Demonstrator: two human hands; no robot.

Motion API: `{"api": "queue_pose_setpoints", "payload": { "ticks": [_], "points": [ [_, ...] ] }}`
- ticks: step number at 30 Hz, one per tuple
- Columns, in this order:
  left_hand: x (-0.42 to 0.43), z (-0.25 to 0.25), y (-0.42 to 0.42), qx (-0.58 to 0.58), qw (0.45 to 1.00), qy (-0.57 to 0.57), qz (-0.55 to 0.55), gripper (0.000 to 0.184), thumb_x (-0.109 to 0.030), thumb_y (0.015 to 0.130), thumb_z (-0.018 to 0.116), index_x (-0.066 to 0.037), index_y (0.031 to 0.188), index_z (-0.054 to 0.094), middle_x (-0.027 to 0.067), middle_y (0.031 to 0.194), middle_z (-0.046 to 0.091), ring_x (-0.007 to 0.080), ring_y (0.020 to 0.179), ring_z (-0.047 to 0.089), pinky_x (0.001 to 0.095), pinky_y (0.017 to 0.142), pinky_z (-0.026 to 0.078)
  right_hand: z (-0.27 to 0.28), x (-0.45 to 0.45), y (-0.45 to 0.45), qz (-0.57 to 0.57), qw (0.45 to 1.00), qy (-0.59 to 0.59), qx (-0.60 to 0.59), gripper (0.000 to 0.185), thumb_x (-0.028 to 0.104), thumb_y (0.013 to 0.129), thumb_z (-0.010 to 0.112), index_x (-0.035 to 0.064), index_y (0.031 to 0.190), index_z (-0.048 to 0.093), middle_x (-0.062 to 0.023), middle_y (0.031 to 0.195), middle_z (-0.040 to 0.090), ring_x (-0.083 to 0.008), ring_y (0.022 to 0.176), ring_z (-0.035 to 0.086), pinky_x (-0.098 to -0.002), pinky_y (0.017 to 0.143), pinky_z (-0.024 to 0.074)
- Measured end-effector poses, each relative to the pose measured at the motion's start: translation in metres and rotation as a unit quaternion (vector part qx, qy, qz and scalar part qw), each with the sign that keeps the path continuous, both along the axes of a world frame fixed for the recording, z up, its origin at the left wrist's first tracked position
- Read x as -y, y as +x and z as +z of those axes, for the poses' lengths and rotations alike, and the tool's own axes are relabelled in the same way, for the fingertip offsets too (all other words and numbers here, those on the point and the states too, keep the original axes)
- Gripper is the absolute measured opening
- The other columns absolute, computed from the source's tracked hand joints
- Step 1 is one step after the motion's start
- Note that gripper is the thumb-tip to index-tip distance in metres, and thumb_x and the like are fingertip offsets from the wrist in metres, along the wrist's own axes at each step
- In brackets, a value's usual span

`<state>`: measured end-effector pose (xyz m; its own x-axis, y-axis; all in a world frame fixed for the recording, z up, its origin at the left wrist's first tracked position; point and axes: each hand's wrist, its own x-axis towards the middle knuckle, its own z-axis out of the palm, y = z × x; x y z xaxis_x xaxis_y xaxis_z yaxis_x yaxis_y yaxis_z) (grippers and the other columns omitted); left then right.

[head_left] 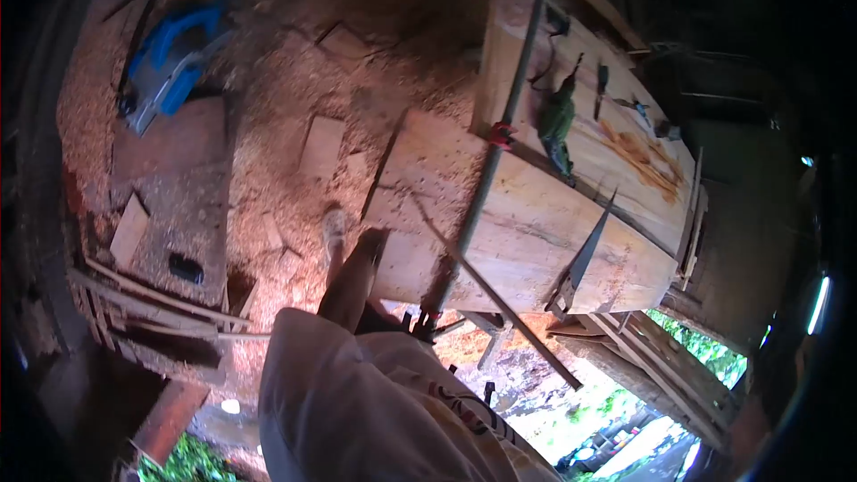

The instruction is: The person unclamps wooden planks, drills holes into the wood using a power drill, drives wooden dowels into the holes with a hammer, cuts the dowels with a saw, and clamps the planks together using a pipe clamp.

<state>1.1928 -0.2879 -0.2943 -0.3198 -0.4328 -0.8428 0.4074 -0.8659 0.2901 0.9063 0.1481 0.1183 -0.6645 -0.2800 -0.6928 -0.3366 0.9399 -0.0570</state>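
Neither my left hand nor my right hand shows. A wide wooden board (527,223) lies on the workbench, with a long bar clamp (482,201) across it. A thin wooden stick (500,296) lies slantwise over the board, one end sticking out past its edge. A handsaw (585,254) rests near that edge, its blade pointing away. Beyond, on a second board (616,138), are a green power drill (556,125), a dark slim tool (602,91) and a heap of curled shavings (644,161).
On the left, a blue circular saw (170,71) sits by a brown panel (170,147). Sawdust and offcuts (322,147) cover the floor around my foot (334,225). A dark object (186,268) lies near wooden strips (161,308). Planks (665,375) lean at lower right.
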Motion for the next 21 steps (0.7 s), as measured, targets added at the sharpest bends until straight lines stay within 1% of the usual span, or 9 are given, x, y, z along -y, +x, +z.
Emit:
{"api": "queue_pose_setpoints", "payload": {
  "ticks": [6,8,9,11,12,16,18,19,21],
  "points": [
    [0.007,-0.010,-0.004,0.021,0.998,-0.013,-0.054,0.023,-0.028,0.100,0.051,-0.008,0.106,0.061,0.0036,0.089,0.057,0.0146,0.083,0.053,0.0340,0.073,0.042,-0.011,0.009,0.012,-0.012,1.000,-0.022,-0.002,0.029,0.019,0.074,0.085,0.0024,0.077,0.062,-0.0081,0.069,0.067,-0.0200,0.057,0.062,-0.0384,0.054,0.0483],
    [0.008,-0.011,-0.005,0.027,0.997,-0.023,-0.065,0.022,-0.027,0.100,0.052,-0.008,0.103,0.062,0.0031,0.086,0.057,0.0135,0.080,0.052,0.0327,0.071,0.042,-0.019,0.035,0.011,-0.077,0.997,-0.005,-0.030,0.030,0.018,0.075,0.085,0.0023,0.087,0.062,-0.0066,0.074,0.067,-0.0182,0.064,0.062,-0.0362,0.058,0.0492],
    [0.005,-0.011,-0.004,0.029,0.997,-0.024,-0.072,0.021,-0.027,0.100,0.052,-0.008,0.102,0.062,0.0028,0.085,0.057,0.0130,0.079,0.052,0.0321,0.070,0.041,-0.060,0.012,-0.019,-0.018,0.992,-0.104,-0.067,0.027,0.016,0.077,0.083,0.0033,0.086,0.061,-0.0045,0.068,0.062,-0.0149,0.053,0.056,-0.0348,0.049,0.0453],
    [0.004,-0.012,-0.002,0.034,0.995,-0.035,-0.084,0.020,-0.026,0.099,0.054,-0.008,0.100,0.063,0.0022,0.082,0.056,0.0120,0.076,0.052,0.0308,0.067,0.041,-0.083,0.031,-0.024,0.042,0.973,-0.201,-0.100,0.023,0.012,0.080,0.079,0.0043,0.089,0.059,-0.0024,0.062,0.057,-0.0115,0.044,0.050,-0.0331,0.041,0.0414],
    [0.003,-0.012,0.000,0.038,0.994,-0.043,-0.090,0.020,-0.025,0.099,0.054,-0.008,0.099,0.064,0.0020,0.080,0.056,0.0115,0.074,0.051,0.0301,0.066,0.041,-0.068,0.095,-0.003,0.044,0.973,-0.205,-0.096,0.023,0.011,0.081,0.078,0.0043,0.092,0.059,-0.0024,0.063,0.056,-0.0113,0.046,0.050,-0.0329,0.041,0.0413],
    [-0.003,-0.002,0.017,0.049,0.990,-0.088,-0.095,0.018,-0.023,0.098,0.057,-0.007,0.094,0.065,0.0009,0.075,0.056,0.0095,0.068,0.050,0.0276,0.061,0.041,-0.178,0.168,-0.056,0.160,0.896,-0.404,-0.094,0.021,0.011,0.082,0.074,0.0030,0.097,0.062,-0.0029,0.070,0.060,-0.0143,0.057,0.057,-0.0339,0.051,0.0471],
    [-0.014,0.007,0.037,0.054,0.987,-0.120,-0.088,0.018,-0.022,0.098,0.058,-0.007,0.092,0.066,0.0003,0.072,0.055,0.0084,0.065,0.050,0.0263,0.059,0.041,-0.200,0.221,-0.069,0.131,0.907,-0.391,-0.083,0.022,0.018,0.078,0.073,0.0041,0.091,0.063,-0.0112,0.068,0.062,-0.0234,0.064,0.062,-0.0401,0.058,0.0487],
    [-0.021,0.012,0.052,0.052,0.988,-0.132,-0.066,0.017,-0.021,0.097,0.058,-0.007,0.091,0.067,0.0000,0.071,0.055,0.0079,0.064,0.050,0.0256,0.057,0.040,-0.200,0.244,-0.069,0.114,0.925,-0.334,-0.139,0.022,0.018,0.077,0.073,0.0038,0.091,0.063,-0.0152,0.073,0.064,-0.0308,0.068,0.064,-0.0446,0.061,0.0494],
    [-0.033,0.042,0.090,0.051,0.987,-0.148,-0.022,0.016,-0.020,0.096,0.061,-0.007,0.089,0.066,0.0000,0.068,0.054,0.0076,0.058,0.047,0.0252,0.053,0.037,-0.246,0.271,-0.110,0.216,0.904,-0.294,-0.224,0.019,0.020,0.081,0.070,0.0047,0.091,0.064,-0.0187,0.084,0.066,-0.0410,0.082,0.064,-0.0512,0.071,0.0504]
  ]
}}
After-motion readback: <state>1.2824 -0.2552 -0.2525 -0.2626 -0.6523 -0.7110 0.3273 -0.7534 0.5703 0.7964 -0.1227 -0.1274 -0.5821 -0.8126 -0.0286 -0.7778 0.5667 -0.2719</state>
